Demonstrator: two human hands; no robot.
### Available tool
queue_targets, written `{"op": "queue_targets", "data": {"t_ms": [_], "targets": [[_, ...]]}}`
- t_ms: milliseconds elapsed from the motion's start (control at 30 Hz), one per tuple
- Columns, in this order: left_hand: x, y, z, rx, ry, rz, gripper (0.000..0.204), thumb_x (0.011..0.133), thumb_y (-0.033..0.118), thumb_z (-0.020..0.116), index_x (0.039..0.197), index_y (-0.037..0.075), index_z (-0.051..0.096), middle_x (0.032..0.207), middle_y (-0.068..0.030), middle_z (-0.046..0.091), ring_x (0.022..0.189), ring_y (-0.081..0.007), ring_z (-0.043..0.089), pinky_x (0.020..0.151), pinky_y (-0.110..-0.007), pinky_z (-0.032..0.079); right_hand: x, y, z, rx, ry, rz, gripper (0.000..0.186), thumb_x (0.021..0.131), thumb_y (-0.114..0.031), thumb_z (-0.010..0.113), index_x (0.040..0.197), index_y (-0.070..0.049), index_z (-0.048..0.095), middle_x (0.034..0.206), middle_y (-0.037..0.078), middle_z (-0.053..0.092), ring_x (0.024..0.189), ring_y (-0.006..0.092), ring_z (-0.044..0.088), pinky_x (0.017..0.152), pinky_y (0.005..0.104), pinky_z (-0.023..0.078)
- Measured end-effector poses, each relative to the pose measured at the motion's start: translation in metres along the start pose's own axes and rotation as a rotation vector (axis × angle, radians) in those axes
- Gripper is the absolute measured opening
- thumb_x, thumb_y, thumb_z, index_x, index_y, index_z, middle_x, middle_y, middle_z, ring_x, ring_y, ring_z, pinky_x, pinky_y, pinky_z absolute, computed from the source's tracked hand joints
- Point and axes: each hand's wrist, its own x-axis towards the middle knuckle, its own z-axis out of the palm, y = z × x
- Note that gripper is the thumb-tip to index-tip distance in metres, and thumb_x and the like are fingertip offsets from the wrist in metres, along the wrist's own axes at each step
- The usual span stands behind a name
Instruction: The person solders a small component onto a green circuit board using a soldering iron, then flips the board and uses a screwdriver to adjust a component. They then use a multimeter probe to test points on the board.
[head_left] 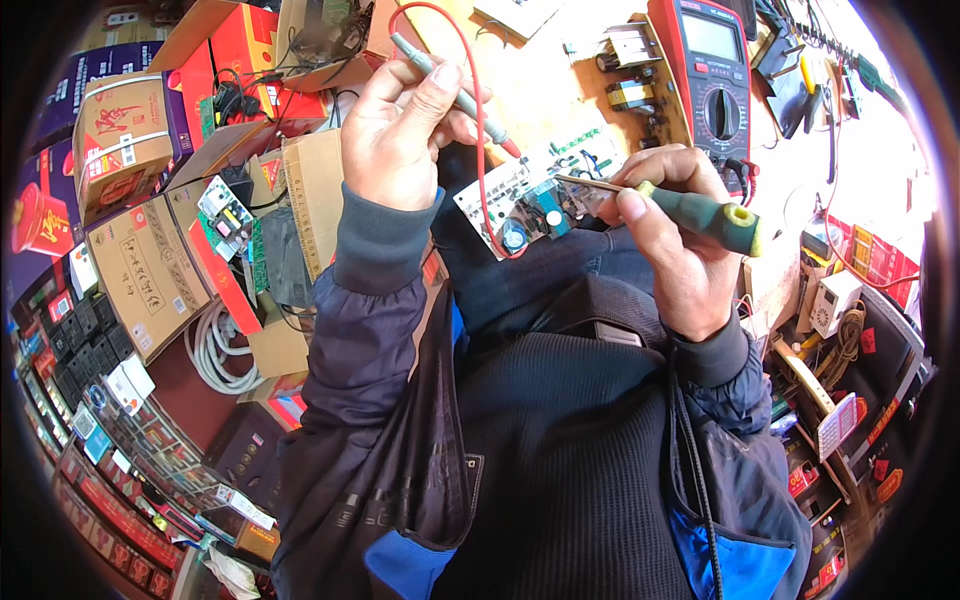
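Note:
My left hand (415, 130) is closed around a grey pen-shaped probe (466, 100), whose red lower end slants down to the far edge of a circuit board (512, 184). Whether it touches the board I cannot tell. In my right hand (680, 225) is a screwdriver (700, 215) with a green and yellow handle, its thin shaft pointing left over the board's parts. The board lies tilted by the bench edge above my lap and carries a blue component, a round capacitor and dark heatsinks. A red cable (479, 140) loops from above my left hand down across the board.
A red multimeter (715, 90) with a dial stands at the back right, beside another board with upright parts (632, 85). Cardboard boxes (150, 270) and a coiled white cable (215, 350) crowd the left. Pliers and other tools (800, 90) lie at the far right.

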Motion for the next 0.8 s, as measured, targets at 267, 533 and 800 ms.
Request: {"op": "queue_targets", "data": {"t_ms": [267, 533, 800], "targets": [[0.001, 0.01, 0.013, 0.04, -0.06, 0.141, 0.019, 0.103, 0.015, 0.064, 0.113, -0.001, 0.062, 0.092, -0.0135, 0.072, 0.067, -0.0111, 0.063, 0.063, -0.023, 0.052, 0.0, 0.001, 0.001, 0.005, -0.009, 0.005, 0.016, 0.092, -0.009, 0.072, 0.1, 0.002, 0.064, 0.09, 0.002, 0.064, 0.082, 0.0076, 0.057, 0.076, 0.0244, 0.047], [-0.078, 0.039, 0.01, 0.087, -0.009, 0.402, 0.033, 0.103, 0.026, 0.063, 0.115, -0.003, 0.054, 0.103, -0.0267, 0.068, 0.074, -0.0224, 0.068, 0.069, -0.037, 0.059, 0.0, 0.003, 0.002, -0.008, 0.0, -0.056, 0.015, 0.093, -0.009, 0.072, 0.099, 0.002, 0.063, 0.093, 0.004, 0.064, 0.084, 0.0088, 0.057, 0.077, 0.0254, 0.048], [-0.116, -0.004, 0.013, 0.216, 0.081, 0.524, 0.024, 0.103, 0.014, 0.06, 0.122, 0.001, 0.052, 0.113, -0.0277, 0.066, 0.085, -0.0281, 0.07, 0.082, -0.045, 0.059, -0.001, 0.005, 0.004, 0.027, -0.035, -0.035, 0.015, 0.095, -0.007, 0.069, 0.104, 0.002, 0.061, 0.095, 0.004, 0.064, 0.085, 0.009, 0.059, 0.079, 0.0251, 0.049]]}}
